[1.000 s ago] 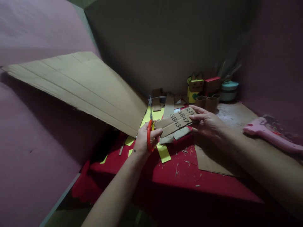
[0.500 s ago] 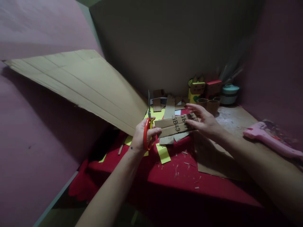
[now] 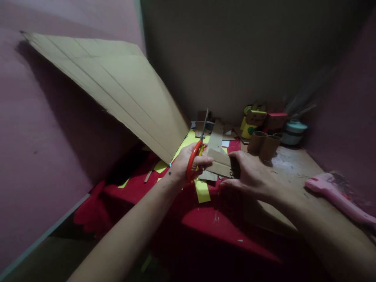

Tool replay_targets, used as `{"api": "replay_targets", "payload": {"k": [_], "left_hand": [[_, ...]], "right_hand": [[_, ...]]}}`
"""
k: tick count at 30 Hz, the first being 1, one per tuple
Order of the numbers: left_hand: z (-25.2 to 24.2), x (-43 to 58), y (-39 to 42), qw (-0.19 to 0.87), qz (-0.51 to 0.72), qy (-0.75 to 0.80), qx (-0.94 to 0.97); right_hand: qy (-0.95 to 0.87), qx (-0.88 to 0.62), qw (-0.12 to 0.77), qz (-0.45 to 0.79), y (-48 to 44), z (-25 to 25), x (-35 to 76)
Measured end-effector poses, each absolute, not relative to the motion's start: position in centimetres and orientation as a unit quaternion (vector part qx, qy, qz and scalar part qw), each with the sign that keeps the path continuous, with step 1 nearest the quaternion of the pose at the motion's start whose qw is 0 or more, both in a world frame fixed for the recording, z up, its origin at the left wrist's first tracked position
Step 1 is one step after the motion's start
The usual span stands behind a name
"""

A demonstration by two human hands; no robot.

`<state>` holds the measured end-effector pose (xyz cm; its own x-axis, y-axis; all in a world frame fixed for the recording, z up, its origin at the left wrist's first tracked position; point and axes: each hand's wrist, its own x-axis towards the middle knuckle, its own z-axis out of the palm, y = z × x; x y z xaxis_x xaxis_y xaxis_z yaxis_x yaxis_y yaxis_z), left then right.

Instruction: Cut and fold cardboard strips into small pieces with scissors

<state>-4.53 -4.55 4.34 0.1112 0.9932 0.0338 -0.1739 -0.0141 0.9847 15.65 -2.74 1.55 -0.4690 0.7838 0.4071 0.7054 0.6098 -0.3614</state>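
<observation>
My left hand (image 3: 189,162) is closed around scissors (image 3: 194,158) with red and yellow handles, their blades pointing up and away. Its thumb also pins the left end of a small creased cardboard piece (image 3: 219,163). My right hand (image 3: 254,174) curves around the right end of that piece, one finger at its upper edge and another below it. Part of the black print on the cardboard shows beside the right palm; the rest is hidden. Beneath lie a long cardboard strip (image 3: 216,135) and a yellow paper piece (image 3: 202,191).
A large cardboard sheet (image 3: 117,86) leans at the left wall. On the right stand cardboard tubes (image 3: 269,147), a yellow decorated figure (image 3: 251,123), a teal-lidded container (image 3: 294,131) and a pink glue gun (image 3: 337,196). Red cloth (image 3: 176,219) covers the front, strewn with scraps.
The cardboard piece has turned, so its printing is now mostly hidden. My right hand has shifted down around its end, and the scissors tilt more to the right. The whole view has shifted slightly.
</observation>
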Motion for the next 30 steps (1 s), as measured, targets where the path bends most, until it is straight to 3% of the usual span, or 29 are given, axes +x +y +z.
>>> {"api": "replay_targets", "payload": {"k": [9, 15, 22, 30], "left_hand": [[3.7, -4.0, -4.4, 0.612, 0.512, 0.412, 0.439], [4.0, -5.7, -7.7, 0.696, 0.421, 0.367, 0.451], [2.8, -6.0, -13.2, 0.778, 0.366, 0.273, 0.432], [1.8, -4.8, -13.5, 0.808, 0.342, 0.266, 0.399]], "right_hand": [[-0.826, -0.395, 0.316, 0.250, -3.2, 1.2, 14.7], [-0.755, -0.393, 0.391, 0.350, -1.8, 0.8, 15.3], [-0.738, -0.394, 0.428, 0.343, -0.5, 0.1, 16.2], [-0.749, -0.408, 0.425, 0.305, -0.5, 0.0, 16.2]]}}
